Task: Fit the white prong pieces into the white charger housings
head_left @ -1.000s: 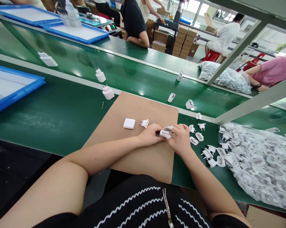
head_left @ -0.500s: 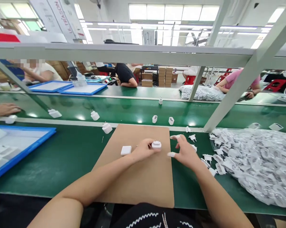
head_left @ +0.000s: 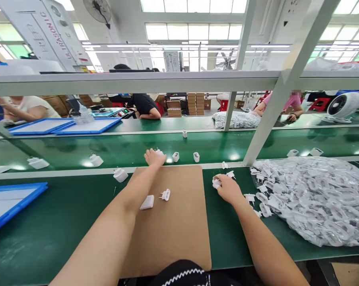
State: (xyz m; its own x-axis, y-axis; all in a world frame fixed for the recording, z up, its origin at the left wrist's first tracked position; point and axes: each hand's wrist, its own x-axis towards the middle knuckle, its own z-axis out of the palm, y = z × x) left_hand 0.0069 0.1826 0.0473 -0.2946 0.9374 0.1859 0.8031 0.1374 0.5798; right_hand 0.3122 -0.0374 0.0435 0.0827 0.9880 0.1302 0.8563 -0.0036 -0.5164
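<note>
My left hand (head_left: 154,158) reaches over the far edge of the cardboard sheet (head_left: 179,230) to the green strip behind it. Its fingers are closed round a white plug charger (head_left: 159,152), partly hidden by the hand. To the right of the cardboard, my right hand (head_left: 228,188) pinches a white plug piece (head_left: 216,183) just above the green table. On the cardboard lie a white charger block (head_left: 147,202), partly behind my left forearm, and a loose two-pin plug piece (head_left: 165,195).
A clear bag (head_left: 319,202) spills many white plug pieces at the right. White chargers (head_left: 120,174) and open white housings (head_left: 175,157) stand along the green strip (head_left: 137,145). A blue-rimmed tray (head_left: 21,194) lies left. A slanted metal post (head_left: 264,127) rises behind the bag. Co-workers sit opposite.
My left hand has carried the plug charger from the cardboard forward to the green strip, uncovering the loose plug piece. My right hand has closed on a plug piece. The view has tilted up.
</note>
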